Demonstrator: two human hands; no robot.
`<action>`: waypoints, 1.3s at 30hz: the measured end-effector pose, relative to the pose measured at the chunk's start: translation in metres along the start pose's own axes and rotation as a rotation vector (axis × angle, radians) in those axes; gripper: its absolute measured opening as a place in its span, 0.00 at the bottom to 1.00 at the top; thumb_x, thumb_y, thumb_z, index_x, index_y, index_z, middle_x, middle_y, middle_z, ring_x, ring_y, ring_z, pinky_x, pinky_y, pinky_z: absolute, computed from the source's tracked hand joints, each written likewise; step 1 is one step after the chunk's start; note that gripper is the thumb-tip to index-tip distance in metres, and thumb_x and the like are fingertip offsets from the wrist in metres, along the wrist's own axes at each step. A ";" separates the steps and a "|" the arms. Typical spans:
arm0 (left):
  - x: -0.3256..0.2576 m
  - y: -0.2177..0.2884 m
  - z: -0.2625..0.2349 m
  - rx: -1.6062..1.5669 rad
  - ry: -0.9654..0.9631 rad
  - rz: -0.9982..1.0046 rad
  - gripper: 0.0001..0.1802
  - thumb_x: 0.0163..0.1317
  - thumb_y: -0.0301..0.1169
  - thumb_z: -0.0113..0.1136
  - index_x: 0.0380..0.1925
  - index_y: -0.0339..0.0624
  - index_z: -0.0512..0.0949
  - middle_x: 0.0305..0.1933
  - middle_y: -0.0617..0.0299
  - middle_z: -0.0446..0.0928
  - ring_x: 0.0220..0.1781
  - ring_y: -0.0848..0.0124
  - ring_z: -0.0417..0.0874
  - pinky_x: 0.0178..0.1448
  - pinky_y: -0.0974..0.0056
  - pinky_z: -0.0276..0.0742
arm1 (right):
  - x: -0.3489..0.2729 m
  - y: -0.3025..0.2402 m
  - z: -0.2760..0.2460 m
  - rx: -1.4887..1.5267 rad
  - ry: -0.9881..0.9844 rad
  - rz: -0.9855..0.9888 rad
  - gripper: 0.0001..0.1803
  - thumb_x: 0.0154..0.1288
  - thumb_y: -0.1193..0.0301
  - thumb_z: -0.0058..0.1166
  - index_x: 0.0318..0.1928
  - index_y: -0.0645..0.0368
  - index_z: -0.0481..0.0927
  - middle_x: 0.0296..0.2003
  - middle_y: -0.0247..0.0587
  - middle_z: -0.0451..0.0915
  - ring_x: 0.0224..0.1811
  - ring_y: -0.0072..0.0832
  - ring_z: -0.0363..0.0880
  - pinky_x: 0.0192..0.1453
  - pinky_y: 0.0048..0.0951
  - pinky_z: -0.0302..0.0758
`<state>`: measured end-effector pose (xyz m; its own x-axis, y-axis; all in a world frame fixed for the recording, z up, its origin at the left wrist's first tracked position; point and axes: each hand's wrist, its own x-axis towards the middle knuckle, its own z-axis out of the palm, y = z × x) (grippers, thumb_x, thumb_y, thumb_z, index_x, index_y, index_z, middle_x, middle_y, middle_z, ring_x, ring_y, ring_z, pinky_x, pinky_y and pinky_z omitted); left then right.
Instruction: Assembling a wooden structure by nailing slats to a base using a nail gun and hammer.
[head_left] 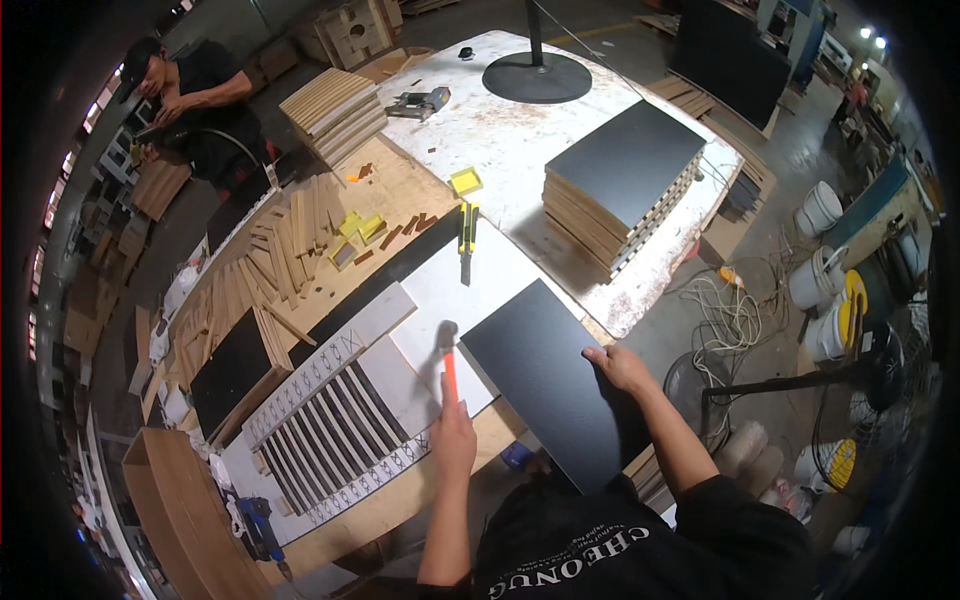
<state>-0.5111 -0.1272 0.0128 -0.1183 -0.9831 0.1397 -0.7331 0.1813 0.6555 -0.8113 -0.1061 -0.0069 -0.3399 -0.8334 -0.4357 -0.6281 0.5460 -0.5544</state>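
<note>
My left hand [453, 432] is closed round the orange handle of a hammer [451, 375], whose dark head points away from me above the white work surface [425, 310]. My right hand [622, 367] grips the right edge of a flat black panel [550, 375], thumb on its top face and fingers out of sight beneath. The panel lies tilted across the table's front edge, its near end close to my body. Left of the hammer is a slatted frame [335, 425] with dark curved strips between two pale rails. A yellow-and-black handled cutting tool [467, 240] lies beyond the panel.
A stack of black-topped boards [628, 165] stands at the far right. Thin wooden strips [265, 260] and yellow blocks [360, 232] litter the left side. Farther back are a nail gun [418, 102] and a round stand base [537, 77]. Another person [200, 100] works at far left.
</note>
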 end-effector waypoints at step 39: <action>-0.006 -0.022 -0.037 -0.517 0.011 -0.360 0.28 0.66 0.27 0.42 0.67 0.51 0.56 0.23 0.62 0.70 0.18 0.77 0.69 0.22 0.70 0.68 | -0.040 -0.033 0.037 -0.555 0.188 -1.001 0.17 0.46 0.69 0.56 0.40 0.53 0.70 0.42 0.35 0.72 0.45 0.33 0.71 0.50 0.35 0.66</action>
<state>-0.4698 -0.1240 0.0247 0.0839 -0.9850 -0.1505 -0.3065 -0.1693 0.9367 -0.7511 -0.0872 0.0025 0.4136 -0.8963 0.1603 -0.8797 -0.4387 -0.1835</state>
